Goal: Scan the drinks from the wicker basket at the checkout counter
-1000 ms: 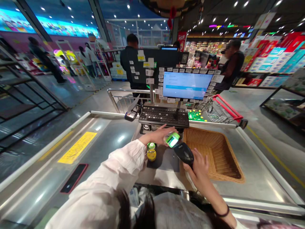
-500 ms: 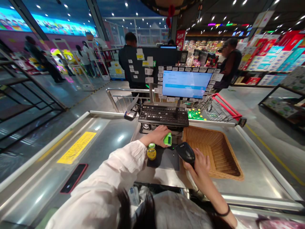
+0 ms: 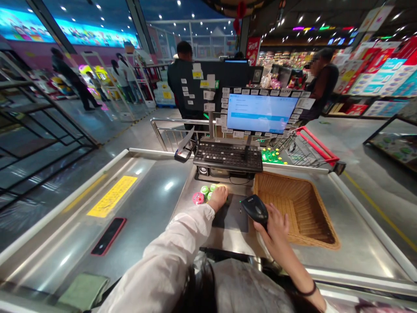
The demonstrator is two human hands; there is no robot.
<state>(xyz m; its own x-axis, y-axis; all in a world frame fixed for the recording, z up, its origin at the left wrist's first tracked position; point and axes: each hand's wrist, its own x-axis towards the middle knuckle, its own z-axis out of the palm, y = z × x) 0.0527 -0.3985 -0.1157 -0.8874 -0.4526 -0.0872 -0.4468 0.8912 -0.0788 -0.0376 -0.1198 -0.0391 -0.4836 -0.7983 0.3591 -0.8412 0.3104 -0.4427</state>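
My right hand (image 3: pixel 275 226) grips a black barcode scanner (image 3: pixel 254 208), its head pointing left over the dark pad (image 3: pixel 230 215) on the counter. My left hand (image 3: pixel 219 198) is closed, fingers curled down, at the pad's upper left edge. Whatever lies under its fingers is hidden. Against that hand stand several small round containers with green tops (image 3: pixel 204 190). A pink-topped round container (image 3: pixel 198 198) sits just left of them.
A wicker basket (image 3: pixel 312 208) stands right of the scanner. Behind the hands are a keyboard (image 3: pixel 228 155) and a lit monitor (image 3: pixel 260 114). A phone (image 3: pixel 109 236) and a green cloth (image 3: pixel 84 290) lie to the left. Beyond the counter are a shopping cart (image 3: pixel 317 145) and people.
My left hand has moved down and no longer shows the green pack it held. The green-topped and pink containers have come into sight beside it. The right hand still holds the scanner.
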